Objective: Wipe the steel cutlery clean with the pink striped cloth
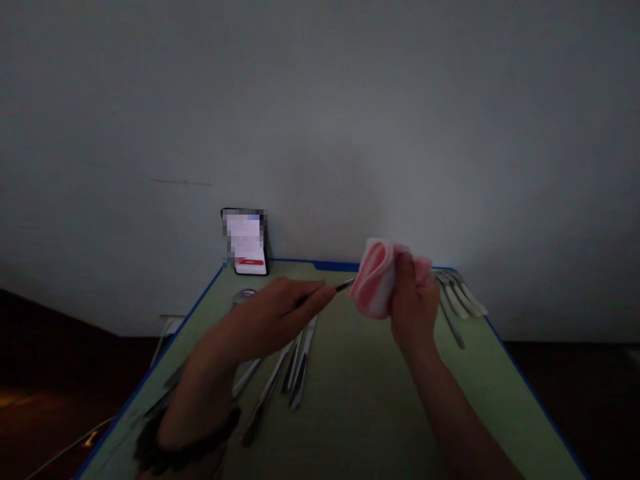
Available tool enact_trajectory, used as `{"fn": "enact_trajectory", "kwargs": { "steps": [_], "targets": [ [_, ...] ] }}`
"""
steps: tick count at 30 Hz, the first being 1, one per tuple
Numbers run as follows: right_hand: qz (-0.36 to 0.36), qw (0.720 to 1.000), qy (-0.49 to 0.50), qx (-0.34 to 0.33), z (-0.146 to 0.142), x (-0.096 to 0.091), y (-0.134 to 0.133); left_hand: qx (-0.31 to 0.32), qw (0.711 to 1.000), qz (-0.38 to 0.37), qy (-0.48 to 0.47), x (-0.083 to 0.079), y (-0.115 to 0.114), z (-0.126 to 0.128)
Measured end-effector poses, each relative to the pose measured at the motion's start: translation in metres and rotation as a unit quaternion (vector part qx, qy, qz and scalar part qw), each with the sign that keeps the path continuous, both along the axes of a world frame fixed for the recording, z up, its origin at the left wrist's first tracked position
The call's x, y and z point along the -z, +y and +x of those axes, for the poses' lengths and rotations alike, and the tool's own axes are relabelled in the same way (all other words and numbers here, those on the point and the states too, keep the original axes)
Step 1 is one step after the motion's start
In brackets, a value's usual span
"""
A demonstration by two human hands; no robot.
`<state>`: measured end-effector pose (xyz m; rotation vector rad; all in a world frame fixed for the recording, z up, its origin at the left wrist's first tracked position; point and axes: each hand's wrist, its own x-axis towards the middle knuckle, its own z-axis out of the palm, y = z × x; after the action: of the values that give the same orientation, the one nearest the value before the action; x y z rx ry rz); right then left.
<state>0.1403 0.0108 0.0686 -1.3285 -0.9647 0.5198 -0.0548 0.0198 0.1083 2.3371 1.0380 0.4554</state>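
My left hand (280, 313) is closed around the handle of a slim piece of metal cutlery (345, 285), held above the table. Its far end disappears into a folded pink and white cloth (373, 283), so its kind is hidden. Wrapped round that cloth, my right hand (416, 303) grips it with the thumb on top. Below my left hand lie several metal knives (300, 377), partly covered by the arm. Beyond my right hand is a row of forks (457, 297), some with white handles.
A lit phone (251, 243) leans on the wall at the table's back left corner. A roll of tape (245, 294) sits in front of it. The green table (360, 400) has a blue edge and meets the grey wall (320, 133). A white cable (70, 447) runs at the left.
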Motion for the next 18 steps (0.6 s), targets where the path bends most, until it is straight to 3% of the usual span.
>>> {"fn": "enact_trajectory", "kwargs": {
  "steps": [2, 4, 8, 10, 11, 13, 14, 17, 18],
  "targets": [
    [0.003, 0.989, -0.141, -0.037, 0.011, -0.007, -0.002, -0.001, 1.000, -0.018, 0.013, -0.005, -0.003, -0.012],
    [-0.021, 0.955, -0.242, -0.173, 0.022, -0.016, -0.006, 0.000, 0.999, -0.038, 0.032, -0.010, -0.008, -0.023],
    [-0.106, 0.832, -0.325, -0.437, 0.037, -0.034, -0.017, 0.008, 0.998, -0.029, 0.052, -0.018, -0.022, -0.025],
    [-0.126, 0.783, -0.341, -0.504, 0.041, -0.042, -0.024, 0.027, 0.998, -0.017, 0.047, -0.018, -0.024, -0.021],
    [-0.126, 0.775, -0.345, -0.515, 0.042, -0.045, -0.027, 0.037, 0.998, -0.016, 0.042, -0.017, -0.024, -0.018],
    [-0.115, 0.795, -0.340, -0.488, 0.042, -0.049, -0.032, 0.040, 0.999, -0.018, 0.024, -0.015, -0.021, -0.014],
    [-0.102, 0.826, -0.328, -0.447, 0.041, -0.050, -0.033, 0.032, 0.999, -0.018, 0.013, -0.014, -0.020, -0.011],
    [-0.036, 0.946, -0.230, -0.226, 0.032, -0.043, -0.030, -0.014, 0.999, 0.005, -0.033, -0.012, -0.016, -0.002],
    [-0.009, 0.974, -0.177, -0.139, 0.027, -0.039, -0.028, -0.031, 0.998, 0.020, -0.051, -0.011, -0.016, 0.003]
  ]
}}
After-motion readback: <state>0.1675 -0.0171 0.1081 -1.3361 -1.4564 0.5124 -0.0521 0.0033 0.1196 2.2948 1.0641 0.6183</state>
